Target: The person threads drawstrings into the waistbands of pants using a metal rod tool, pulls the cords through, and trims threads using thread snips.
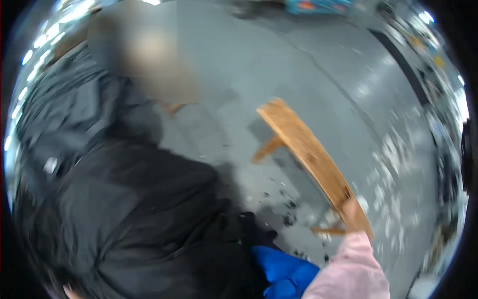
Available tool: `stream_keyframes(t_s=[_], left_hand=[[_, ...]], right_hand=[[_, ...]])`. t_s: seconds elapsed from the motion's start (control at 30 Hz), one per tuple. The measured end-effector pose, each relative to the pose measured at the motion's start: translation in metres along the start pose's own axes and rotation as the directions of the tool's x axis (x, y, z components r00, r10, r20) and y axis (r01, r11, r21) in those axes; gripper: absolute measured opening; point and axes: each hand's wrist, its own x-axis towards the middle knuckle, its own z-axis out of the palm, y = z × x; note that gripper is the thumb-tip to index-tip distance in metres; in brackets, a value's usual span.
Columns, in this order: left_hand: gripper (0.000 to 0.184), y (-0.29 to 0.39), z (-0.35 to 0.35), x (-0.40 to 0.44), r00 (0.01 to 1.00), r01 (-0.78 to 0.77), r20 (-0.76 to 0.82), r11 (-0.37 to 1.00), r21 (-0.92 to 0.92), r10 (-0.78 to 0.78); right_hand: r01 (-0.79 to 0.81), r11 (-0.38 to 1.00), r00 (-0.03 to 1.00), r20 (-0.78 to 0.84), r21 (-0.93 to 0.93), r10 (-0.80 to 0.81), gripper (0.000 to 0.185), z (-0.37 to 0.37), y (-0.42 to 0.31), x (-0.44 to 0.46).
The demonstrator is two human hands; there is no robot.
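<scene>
A narrow wooden bench [311, 157] slants across the middle right, its legs over the grey floor. At its near end, my right hand [351, 212], below a pink sleeve, is closed on the seat board. The fingers are partly hidden and blurred. My left hand cannot be made out; a small patch of skin [71, 292] shows at the bottom left edge, and I cannot tell whose it is.
A person in a black jacket [149, 199] fills the left side, close to me. Blue fabric [284, 269] shows at the bottom. Dark scraps [290, 218] and pale debris [396, 184] lie on the floor. A dark strip [401, 65] crosses the upper right.
</scene>
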Motion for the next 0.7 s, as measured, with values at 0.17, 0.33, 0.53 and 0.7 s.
stream_keyframes(t_s=[0.17,0.33,0.53,0.7], left_hand=[[0.015,0.061,-0.048,-0.01,0.996,0.034,-0.075,0.961,-0.275,-0.057],[0.008,0.093,-0.068,-0.017,0.986,-0.003,-0.165,0.996,-0.089,-0.012],[0.008,0.108,-0.095,-0.012,0.948,0.04,-0.296,0.969,-0.246,-0.115],[0.008,0.099,-0.091,-0.019,0.899,0.061,-0.349,0.865,-0.498,-0.265]], right_hand=[[-0.273,0.333,0.935,0.331,0.903,-0.13,0.038,0.009,-0.035,0.068],[0.037,0.479,0.99,0.033,0.877,-0.136,0.034,-0.025,-0.055,0.089],[0.343,0.497,0.934,-0.234,0.797,-0.27,0.031,-0.048,-0.181,0.03],[0.011,-0.135,0.727,-0.101,0.991,-0.679,0.027,-0.274,-0.361,-0.133]])
